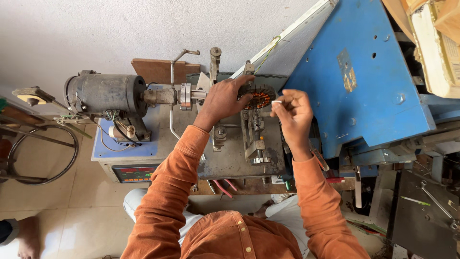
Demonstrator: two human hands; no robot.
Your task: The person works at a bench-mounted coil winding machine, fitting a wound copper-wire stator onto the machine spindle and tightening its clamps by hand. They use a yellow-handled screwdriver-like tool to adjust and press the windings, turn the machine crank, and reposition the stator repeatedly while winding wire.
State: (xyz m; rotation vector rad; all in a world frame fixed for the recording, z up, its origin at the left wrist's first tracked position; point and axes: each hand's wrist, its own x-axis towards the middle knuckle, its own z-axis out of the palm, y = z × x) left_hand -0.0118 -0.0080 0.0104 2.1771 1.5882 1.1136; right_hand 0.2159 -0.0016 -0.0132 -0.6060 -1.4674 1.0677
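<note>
Overhead view of a seated person in an orange shirt at a small winding machine. The left hand [221, 100] is spread over the top of a round stator core [259, 97] with copper-coloured windings, steadying it where it sits mounted on the machine's fixture, in line with the shaft [184, 96] of the grey motor [105, 93]. The right hand [293, 111] is narrowed to a pinch on a small white slip [277, 101], held just beside the core's right edge, near its slots. The grey machine surface [230, 160] carries the fixture; a control box [135, 172] faces the person below it, and a blue metal panel [364, 72] leans at right.
</note>
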